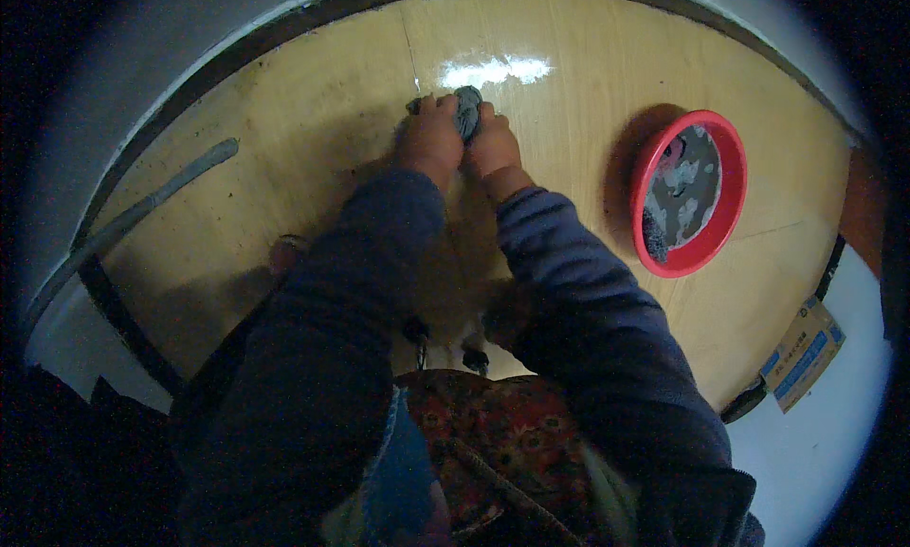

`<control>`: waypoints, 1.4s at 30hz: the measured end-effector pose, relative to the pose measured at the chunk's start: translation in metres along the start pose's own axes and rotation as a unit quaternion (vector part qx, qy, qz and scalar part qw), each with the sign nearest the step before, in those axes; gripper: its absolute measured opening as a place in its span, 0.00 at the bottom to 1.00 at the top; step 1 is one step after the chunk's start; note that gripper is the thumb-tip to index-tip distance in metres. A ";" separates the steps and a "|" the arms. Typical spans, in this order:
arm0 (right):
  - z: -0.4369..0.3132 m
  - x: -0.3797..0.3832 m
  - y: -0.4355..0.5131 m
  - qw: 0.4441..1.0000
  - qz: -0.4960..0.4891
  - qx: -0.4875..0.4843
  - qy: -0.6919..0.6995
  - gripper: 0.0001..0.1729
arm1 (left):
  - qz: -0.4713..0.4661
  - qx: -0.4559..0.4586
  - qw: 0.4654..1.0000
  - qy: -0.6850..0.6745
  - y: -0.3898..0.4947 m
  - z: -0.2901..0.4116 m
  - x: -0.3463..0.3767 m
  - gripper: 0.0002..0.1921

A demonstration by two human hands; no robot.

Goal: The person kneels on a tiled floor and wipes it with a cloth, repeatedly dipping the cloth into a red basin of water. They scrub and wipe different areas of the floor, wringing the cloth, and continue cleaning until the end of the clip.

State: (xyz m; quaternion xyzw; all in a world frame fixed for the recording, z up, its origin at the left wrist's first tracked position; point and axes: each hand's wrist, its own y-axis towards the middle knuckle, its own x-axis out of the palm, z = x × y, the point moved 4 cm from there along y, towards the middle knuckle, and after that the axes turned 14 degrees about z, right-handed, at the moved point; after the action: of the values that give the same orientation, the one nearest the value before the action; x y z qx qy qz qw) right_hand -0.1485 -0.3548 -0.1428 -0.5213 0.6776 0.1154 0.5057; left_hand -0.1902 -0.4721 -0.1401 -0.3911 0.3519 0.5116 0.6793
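A bunched grey-green cloth (467,113) lies on the wood-patterned floor (569,56), gripped between my two hands. My left hand (432,138) closes on its left side, and a bit of the cloth sticks out beyond these fingers. From the right, my right hand (494,143) presses on the same cloth. Just beyond them, a bright reflection shines on the floor. A red plastic basin (739,191) stands to the right, holding greyish water with foam, a dark scrubbing pad or cloth and something pinkish.
A grey hose or pipe (156,195) reaches across the floor at the left. A flattened cardboard piece (803,355) lies at the lower right. Dark skirting (234,60) edges the floor along the pale wall. Dark specks mark the left part of the floor.
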 end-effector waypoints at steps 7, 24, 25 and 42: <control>0.027 0.001 -0.012 0.968 -0.114 0.060 0.214 0.34 | -0.126 -0.068 0.961 -0.236 -0.026 -0.018 0.047 0.20; 0.250 -0.323 -0.033 0.834 0.104 0.211 0.500 0.30 | -0.339 -0.110 0.695 -0.624 -0.096 0.124 -0.008 0.27; 0.275 -0.318 -0.030 0.891 0.151 0.184 0.387 0.29 | -0.268 -0.080 0.793 -0.541 -0.088 0.092 -0.003 0.24; 0.057 -0.279 -0.023 0.921 -0.022 0.001 0.389 0.27 | -0.155 -0.222 0.783 -0.561 -0.035 -0.026 -0.060 0.29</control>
State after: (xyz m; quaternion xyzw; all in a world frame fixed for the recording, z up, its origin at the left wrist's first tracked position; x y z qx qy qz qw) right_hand -0.1127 -0.1608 0.0639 -0.5393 0.8093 -0.1085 0.2058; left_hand -0.1717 -0.5262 -0.0926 -0.2244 -0.2795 0.5922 0.7217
